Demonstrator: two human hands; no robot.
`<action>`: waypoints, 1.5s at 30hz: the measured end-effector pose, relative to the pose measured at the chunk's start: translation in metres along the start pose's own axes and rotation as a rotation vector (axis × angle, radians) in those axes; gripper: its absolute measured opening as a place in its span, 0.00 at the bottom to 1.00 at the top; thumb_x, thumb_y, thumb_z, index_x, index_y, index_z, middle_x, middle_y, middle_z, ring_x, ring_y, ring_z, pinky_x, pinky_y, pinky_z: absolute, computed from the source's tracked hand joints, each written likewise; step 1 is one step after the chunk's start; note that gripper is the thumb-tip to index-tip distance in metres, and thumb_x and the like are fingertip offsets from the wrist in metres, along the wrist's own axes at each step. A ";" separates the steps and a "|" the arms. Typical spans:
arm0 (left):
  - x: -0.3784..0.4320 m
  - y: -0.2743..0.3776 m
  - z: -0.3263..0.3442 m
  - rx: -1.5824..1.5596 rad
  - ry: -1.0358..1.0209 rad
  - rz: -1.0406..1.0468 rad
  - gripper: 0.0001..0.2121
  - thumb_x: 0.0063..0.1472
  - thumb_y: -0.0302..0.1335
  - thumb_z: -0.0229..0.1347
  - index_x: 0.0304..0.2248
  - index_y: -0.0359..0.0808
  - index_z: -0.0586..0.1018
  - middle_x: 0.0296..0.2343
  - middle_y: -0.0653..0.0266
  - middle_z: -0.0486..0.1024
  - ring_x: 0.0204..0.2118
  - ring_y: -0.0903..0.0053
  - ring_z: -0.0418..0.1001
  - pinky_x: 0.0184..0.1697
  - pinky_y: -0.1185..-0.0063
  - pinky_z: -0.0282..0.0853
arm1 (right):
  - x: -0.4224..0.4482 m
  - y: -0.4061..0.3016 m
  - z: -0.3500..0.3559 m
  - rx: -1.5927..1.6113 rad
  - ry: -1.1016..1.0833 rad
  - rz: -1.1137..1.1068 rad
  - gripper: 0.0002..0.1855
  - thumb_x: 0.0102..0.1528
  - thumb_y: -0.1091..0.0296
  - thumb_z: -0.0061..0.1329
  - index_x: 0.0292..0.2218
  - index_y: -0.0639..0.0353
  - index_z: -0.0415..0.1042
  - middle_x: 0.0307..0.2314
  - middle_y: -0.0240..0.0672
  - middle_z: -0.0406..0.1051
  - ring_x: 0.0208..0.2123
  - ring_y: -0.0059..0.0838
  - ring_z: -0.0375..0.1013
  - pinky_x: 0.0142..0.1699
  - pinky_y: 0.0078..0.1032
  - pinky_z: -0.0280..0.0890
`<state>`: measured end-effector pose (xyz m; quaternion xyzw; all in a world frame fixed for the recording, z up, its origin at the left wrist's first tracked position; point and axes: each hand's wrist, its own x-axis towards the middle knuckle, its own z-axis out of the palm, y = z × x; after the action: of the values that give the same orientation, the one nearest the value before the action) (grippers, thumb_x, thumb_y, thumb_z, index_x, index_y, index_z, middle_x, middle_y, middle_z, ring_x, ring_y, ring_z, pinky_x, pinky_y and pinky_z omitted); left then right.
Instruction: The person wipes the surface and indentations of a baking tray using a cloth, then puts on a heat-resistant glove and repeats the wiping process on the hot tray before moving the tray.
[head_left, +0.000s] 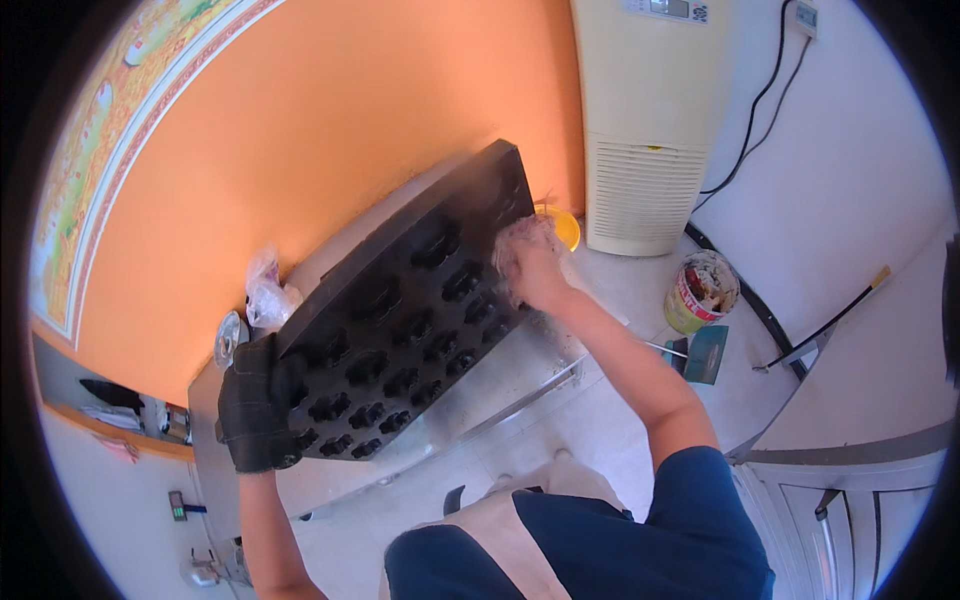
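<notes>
A large dark metal baking mould tray (390, 330) with rows of flower-shaped cavities is tilted up above a metal worktop (480, 375). At its left end, my left hand (259, 405), in a thick black glove or mitt, grips the edge. Bare-skinned, my right hand (532, 262) presses on the tray's right part, with a crumpled translucent plastic bag or film around the fingers. Motion blurs that hand, and its fingertips are partly hidden. A yellow bowl (562, 227) stands just behind the right hand.
Against the orange wall lie a clear plastic bag (270, 292) and a round metal lid or dish (230, 339). To the right stand a floor air conditioner (645, 180), a tub with waste (701, 292) and a green dustpan (706, 355). A long-handled tool (825, 326) leans farther right.
</notes>
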<state>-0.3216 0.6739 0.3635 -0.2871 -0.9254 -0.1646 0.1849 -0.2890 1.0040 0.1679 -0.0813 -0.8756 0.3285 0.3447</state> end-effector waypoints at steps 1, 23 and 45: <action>0.000 0.006 -0.002 0.048 -0.028 0.024 0.15 0.50 0.33 0.53 0.37 0.36 0.72 0.29 0.54 0.71 0.32 0.61 0.70 0.34 0.71 0.64 | -0.001 -0.002 -0.001 -0.073 0.035 -0.001 0.13 0.41 0.78 0.41 0.33 0.66 0.67 0.39 0.54 0.56 0.41 0.50 0.58 0.45 0.37 0.57; 0.001 -0.016 0.004 0.179 -0.013 0.158 0.18 0.51 0.27 0.53 0.43 0.34 0.69 0.29 0.56 0.72 0.27 0.75 0.69 0.32 0.79 0.66 | 0.007 -0.014 0.032 0.479 0.222 0.493 0.22 0.45 0.77 0.40 0.44 0.64 0.59 0.38 0.47 0.62 0.37 0.44 0.66 0.41 0.32 0.63; 0.005 0.022 -0.001 0.007 0.002 0.087 0.16 0.51 0.31 0.53 0.39 0.36 0.71 0.31 0.52 0.70 0.34 0.60 0.69 0.36 0.71 0.64 | -0.012 0.005 0.000 0.939 0.026 0.601 0.19 0.44 0.73 0.42 0.41 0.67 0.63 0.30 0.40 0.69 0.33 0.35 0.69 0.41 0.26 0.62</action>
<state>-0.3123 0.6933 0.3705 -0.3260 -0.9124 -0.1538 0.1939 -0.2809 1.0030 0.1585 -0.1692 -0.5691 0.7663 0.2457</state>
